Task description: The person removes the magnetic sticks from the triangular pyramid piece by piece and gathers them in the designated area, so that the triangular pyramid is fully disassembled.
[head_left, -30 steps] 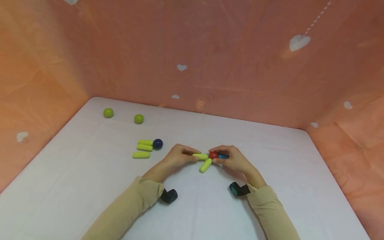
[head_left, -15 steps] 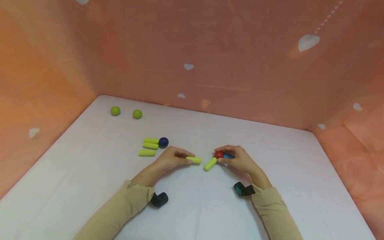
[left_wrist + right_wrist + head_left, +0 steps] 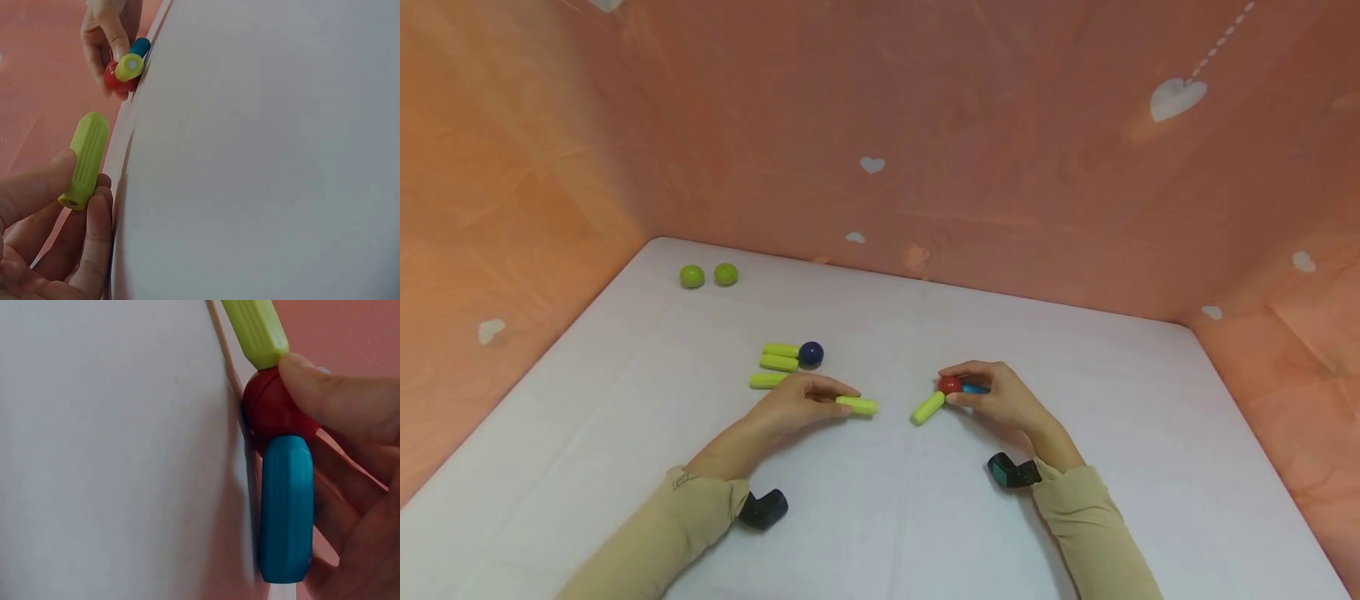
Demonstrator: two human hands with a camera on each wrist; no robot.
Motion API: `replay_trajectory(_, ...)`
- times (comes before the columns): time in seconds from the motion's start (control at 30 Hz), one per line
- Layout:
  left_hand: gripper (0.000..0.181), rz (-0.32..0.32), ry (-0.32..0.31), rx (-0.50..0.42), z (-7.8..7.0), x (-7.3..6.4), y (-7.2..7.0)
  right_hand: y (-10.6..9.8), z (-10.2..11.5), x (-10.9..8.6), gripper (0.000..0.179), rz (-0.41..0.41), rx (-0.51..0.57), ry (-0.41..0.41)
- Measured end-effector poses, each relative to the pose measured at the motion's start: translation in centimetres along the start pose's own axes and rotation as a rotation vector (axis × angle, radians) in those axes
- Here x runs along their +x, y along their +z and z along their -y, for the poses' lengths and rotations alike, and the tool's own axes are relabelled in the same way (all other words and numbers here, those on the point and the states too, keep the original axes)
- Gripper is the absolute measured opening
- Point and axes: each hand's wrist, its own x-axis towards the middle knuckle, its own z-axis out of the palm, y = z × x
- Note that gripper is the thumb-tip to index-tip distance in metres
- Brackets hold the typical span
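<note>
Between thumb and fingers, my left hand [image 3: 790,404] pinches a ribbed yellow-green stick [image 3: 89,156], one end of which has a small hole. To the right, my right hand [image 3: 996,396] holds a red ball [image 3: 950,384]. A second yellow-green stick [image 3: 928,408] is joined to that ball and points toward the lower left. From the ball's other side a blue stick [image 3: 287,509] sticks out under the right palm. A gap separates the left hand's stick from the joined pieces.
Beyond the left hand lie several yellow-green sticks [image 3: 779,362], with a dark blue ball [image 3: 811,354] at the ends of two. Two green balls [image 3: 726,274] sit near the back left corner of the white table [image 3: 1075,350]. Orange cloth [image 3: 962,150] hangs behind.
My left hand has drawn its stick leftward, away from the red ball. One green ball has rolled left, closer to the other. The right hand keeps its grip, nearly in place.
</note>
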Motion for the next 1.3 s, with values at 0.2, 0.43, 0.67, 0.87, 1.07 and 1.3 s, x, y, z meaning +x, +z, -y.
replay_trajectory(0.2,0.029,0.008,0.02,-0.001,0.8,-1.2,-1.7,0.0,0.1,0.0,0.035,0.0,-0.001,0.002)
replay_trajectory(0.43,0.034,0.017,0.067,0.027,1.5,-2.5,-4.4,0.0,0.3,0.0,0.036,0.002,-0.003,0.0)
replay_trajectory(0.67,0.038,0.001,0.042,0.068,1.4,-3.3,-6.5,-0.2,0.2,-0.1,0.036,0.004,-0.012,0.015)
replay_trajectory(0.87,0.039,0.009,0.015,0.109,1.6,-4.1,-8.3,-0.1,0.3,-0.1,0.036,0.013,0.005,0.002)
replay_trajectory(1.07,0.041,0.006,-0.029,0.154,1.9,-4.5,-9.1,-0.2,0.1,-0.2,0.036,0.012,-0.003,-0.002)
replay_trajectory(1.3,0.04,0.001,-0.077,0.157,2.5,-4.3,-9.3,-0.1,-0.4,-0.3,0.035,0.011,0.002,0.022)
